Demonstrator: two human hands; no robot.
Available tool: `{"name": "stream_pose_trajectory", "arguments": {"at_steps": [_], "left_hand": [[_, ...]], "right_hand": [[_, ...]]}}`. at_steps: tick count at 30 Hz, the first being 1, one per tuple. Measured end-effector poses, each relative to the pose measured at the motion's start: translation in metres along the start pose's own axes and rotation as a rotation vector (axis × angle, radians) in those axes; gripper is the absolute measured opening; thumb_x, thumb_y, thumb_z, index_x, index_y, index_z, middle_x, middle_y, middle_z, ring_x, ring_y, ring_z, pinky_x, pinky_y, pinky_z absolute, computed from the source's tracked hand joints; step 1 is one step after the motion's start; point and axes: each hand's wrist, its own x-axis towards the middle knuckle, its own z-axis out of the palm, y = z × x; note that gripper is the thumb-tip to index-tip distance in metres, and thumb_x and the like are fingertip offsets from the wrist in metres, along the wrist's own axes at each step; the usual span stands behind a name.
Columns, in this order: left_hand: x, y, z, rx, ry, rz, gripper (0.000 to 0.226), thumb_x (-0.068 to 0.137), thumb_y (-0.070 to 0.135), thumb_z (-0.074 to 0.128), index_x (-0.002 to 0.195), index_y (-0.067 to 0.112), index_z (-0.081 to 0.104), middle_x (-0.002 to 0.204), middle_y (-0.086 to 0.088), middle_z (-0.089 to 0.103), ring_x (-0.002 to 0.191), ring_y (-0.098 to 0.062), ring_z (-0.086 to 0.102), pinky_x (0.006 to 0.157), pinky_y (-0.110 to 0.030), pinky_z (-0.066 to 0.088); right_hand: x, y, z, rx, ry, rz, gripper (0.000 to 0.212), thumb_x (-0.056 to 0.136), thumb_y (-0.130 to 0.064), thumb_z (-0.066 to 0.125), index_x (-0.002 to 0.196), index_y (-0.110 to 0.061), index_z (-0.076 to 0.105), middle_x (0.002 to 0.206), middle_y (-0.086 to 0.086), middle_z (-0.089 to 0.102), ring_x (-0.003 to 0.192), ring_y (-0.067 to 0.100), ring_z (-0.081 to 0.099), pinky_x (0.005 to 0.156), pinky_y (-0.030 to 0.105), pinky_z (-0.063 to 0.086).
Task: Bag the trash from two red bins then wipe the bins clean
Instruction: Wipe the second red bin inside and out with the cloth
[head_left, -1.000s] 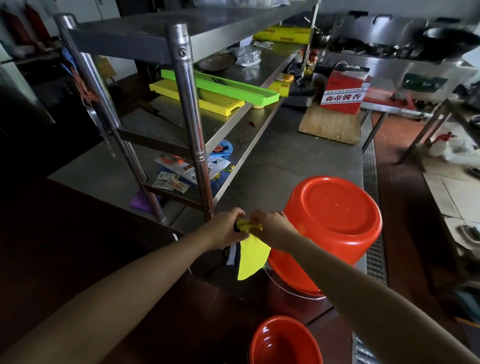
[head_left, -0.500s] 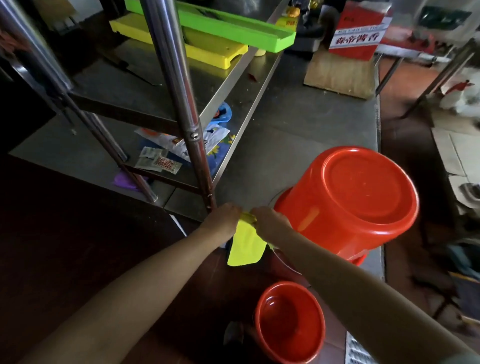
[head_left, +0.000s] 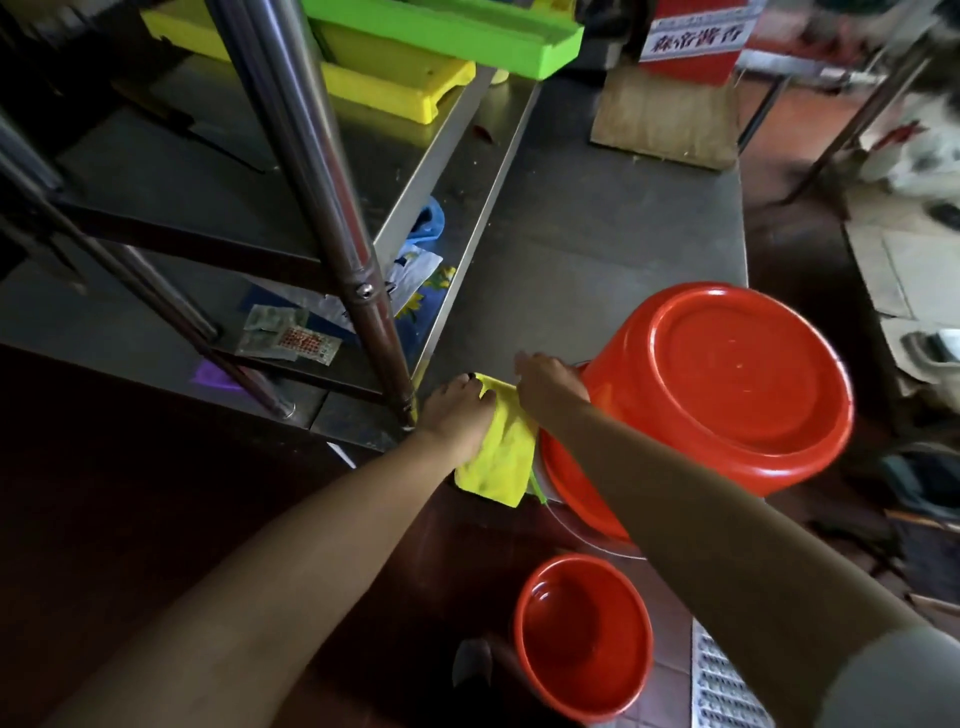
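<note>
Dim kitchen, steel worktable (head_left: 597, 249) running up mid-frame, w/ a shelf rack (head_left: 311, 171) at upper left holding yellow (head_left: 384, 88) + green trays (head_left: 447, 36); loose packets (head_left: 285, 335) under it.

Task things: one red bin (head_left: 727, 384) lies tipped on the table's near edge, right of centre, base facing the cam. 2nd red bin (head_left: 584, 636) stands upright on the floor, bottom centre, mouth open; inside looks bare, no trash visible.

Yellow cloth (head_left: 498, 452) hangs at centre, between both hands. Left hand (head_left: 457, 415) grips its top edge, fingers curled over it. Right hand (head_left: 548, 382) is at the cloth's upper right corner beside the tipped bin; seems to pinch it, but fingertips mostly hidden, so can't tell for sure.

Change vs 1 s ago: view has tilted down + closer, cloth spread wider, hands a bit further apart. Reads as bagging done, wipe stage starting; cloth being readied for the tipped bin.
</note>
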Motion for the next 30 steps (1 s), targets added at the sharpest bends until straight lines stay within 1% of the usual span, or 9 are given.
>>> {"name": "stream_pose_trajectory", "arguments": {"at_steps": [6,10,13,15,18,20,22,26,30], "left_hand": [[0.011,0.013,-0.089,0.111,0.192,0.106,0.025,0.081,0.012,0.053,0.105,0.016,0.061,0.1,-0.006,0.065,0.098,-0.028,0.061,0.081,-0.037,0.045],[0.025,0.03,-0.131,0.121,0.311,0.078,0.026,0.088,0.019,0.045,0.108,0.018,0.061,0.101,-0.003,0.065,0.098,-0.027,0.06,0.083,-0.036,0.041],[0.029,0.054,-0.155,0.108,0.38,0.089,0.025,0.092,0.022,0.04,0.107,0.019,0.061,0.105,-0.003,0.064,0.099,-0.026,0.059,0.084,-0.037,0.042],[0.031,0.073,-0.174,0.022,0.381,0.101,0.03,0.098,0.029,0.034,0.11,0.018,0.059,0.112,-0.006,0.063,0.105,-0.028,0.058,0.086,-0.039,0.044],[0.033,0.101,-0.191,-0.171,0.207,0.061,0.055,0.099,0.056,0.029,0.138,0.02,0.045,0.139,-0.012,0.05,0.127,-0.034,0.045,0.099,-0.045,0.04],[0.034,0.12,-0.19,-0.246,0.043,0.013,0.079,0.093,0.07,0.032,0.154,0.023,0.019,0.157,-0.014,0.026,0.143,-0.039,0.025,0.11,-0.05,0.029],[0.038,0.134,-0.184,-0.336,-0.068,-0.042,0.094,0.085,0.077,0.04,0.156,0.031,-0.003,0.162,-0.017,0.011,0.145,-0.042,0.018,0.112,-0.053,0.025],[0.051,0.147,-0.169,-0.5,-0.234,-0.072,0.114,0.078,0.072,0.061,0.152,0.037,-0.019,0.156,-0.021,0.027,0.136,-0.038,0.039,0.107,-0.045,0.039],[0.056,0.15,-0.16,-0.819,-0.196,-0.04,0.126,0.073,0.056,0.078,0.153,0.035,-0.017,0.16,-0.02,0.016,0.148,-0.034,0.014,0.117,-0.047,0.021]], "right_hand": [[-0.014,0.02,-0.086,0.002,0.13,-0.026,0.023,0.091,-0.017,0.055,0.113,-0.015,0.054,0.118,0.012,0.064,0.111,0.035,0.062,0.089,0.038,0.046],[-0.034,0.053,-0.14,0.07,0.281,-0.002,0.022,0.089,-0.018,0.052,0.11,-0.016,0.057,0.118,0.012,0.064,0.111,0.034,0.061,0.086,0.036,0.047],[-0.06,0.1,-0.161,0.025,0.366,0.022,0.025,0.092,-0.027,0.055,0.115,-0.021,0.058,0.124,0.007,0.062,0.121,0.031,0.054,0.096,0.038,0.042],[-0.079,0.139,-0.168,-0.03,0.344,0.094,0.039,0.093,-0.041,0.058,0.128,-0.027,0.054,0.134,0.004,0.056,0.13,0.029,0.046,0.105,0.041,0.037],[-0.11,0.19,-0.167,-0.125,0.22,0.227,0.076,0.084,-0.067,0.062,0.148,-0.037,0.034,0.151,0.006,0.037,0.141,0.033,0.031,0.111,0.049,0.031],[-0.128,0.213,-0.157,-0.142,0.128,0.292,0.098,0.075,-0.077,0.063,0.154,-0.042,0.017,0.16,0.01,0.022,0.147,0.037,0.019,0.113,0.054,0.028],[-0.14,0.23,-0.146,-0.091,0.053,0.341,0.114,0.069,-0.081,0.065,0.156,-0.045,0.002,0.164,0.011,0.009,0.15,0.04,0.011,0.114,0.059,0.025],[-0.151,0.251,-0.125,0.256,-0.034,0.397,0.125,0.072,-0.067,0.076,0.155,-0.044,-0.014,0.165,0.019,0.0,0.145,0.048,0.025,0.114,0.057,0.034],[-0.151,0.259,-0.111,0.537,0.061,0.396,0.123,0.076,-0.043,0.084,0.158,-0.039,-0.007,0.156,0.025,0.015,0.131,0.048,0.044,0.103,0.05,0.048]]}}
